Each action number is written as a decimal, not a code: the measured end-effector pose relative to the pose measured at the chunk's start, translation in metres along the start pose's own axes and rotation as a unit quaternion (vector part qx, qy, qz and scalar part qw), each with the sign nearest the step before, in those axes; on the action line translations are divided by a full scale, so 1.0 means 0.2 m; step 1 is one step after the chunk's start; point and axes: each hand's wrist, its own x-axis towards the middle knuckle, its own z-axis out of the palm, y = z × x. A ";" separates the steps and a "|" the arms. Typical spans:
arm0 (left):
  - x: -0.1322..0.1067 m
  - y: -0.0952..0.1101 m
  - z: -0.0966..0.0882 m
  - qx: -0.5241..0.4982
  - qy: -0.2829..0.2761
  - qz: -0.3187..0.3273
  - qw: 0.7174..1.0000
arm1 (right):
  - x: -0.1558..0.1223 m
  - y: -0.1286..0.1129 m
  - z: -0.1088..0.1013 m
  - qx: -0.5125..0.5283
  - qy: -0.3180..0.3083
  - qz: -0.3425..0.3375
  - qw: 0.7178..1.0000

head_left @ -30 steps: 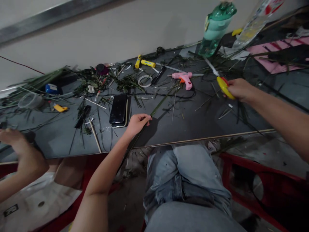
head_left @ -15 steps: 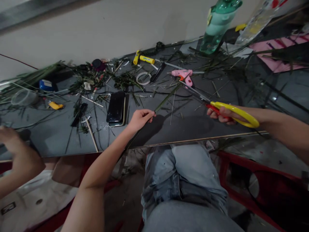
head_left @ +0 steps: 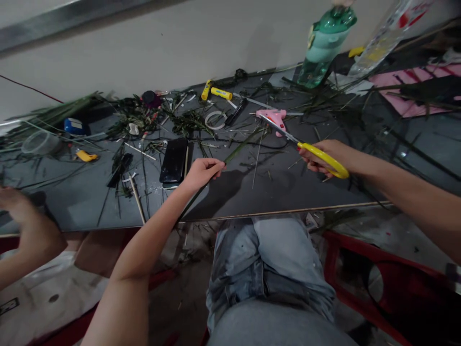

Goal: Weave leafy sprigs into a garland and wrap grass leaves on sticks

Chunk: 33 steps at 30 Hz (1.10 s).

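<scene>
My left hand (head_left: 201, 171) pinches a long green stem (head_left: 242, 145) that runs up and right across the dark grey table (head_left: 273, 190). My right hand (head_left: 324, 154) grips yellow-and-red-handled scissors (head_left: 309, 148). Their blades point up-left, ending over the pink glue gun (head_left: 272, 117), just right of the stem's far part. A black phone (head_left: 175, 160) lies just left of my left hand.
Cut stems and leaves litter the table. A tape roll (head_left: 215, 120), yellow tubes (head_left: 216, 92), a green bottle (head_left: 321, 44) and a pink sheet (head_left: 414, 81) lie farther back. Another person's hand (head_left: 18, 211) is at the left edge. A red stool (head_left: 378, 274) stands at lower right.
My right hand picked the scissors up at the right and brought them in toward the stem, blades now pointing up-left. My left hand kept its pinch on the stem.
</scene>
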 end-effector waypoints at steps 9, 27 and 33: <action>0.22 0.28 -0.04 -0.063 0.293 0.095 0.949 | -0.01 0.10 0.03 0.213 -0.041 -0.048 0.975; -0.32 -0.03 -0.16 -0.104 0.089 -0.180 0.974 | -0.21 0.44 -0.05 0.262 0.016 -0.027 0.965; -0.19 0.08 -0.38 -0.071 0.108 0.056 0.990 | -0.21 0.43 -0.04 0.256 -0.008 -0.044 0.966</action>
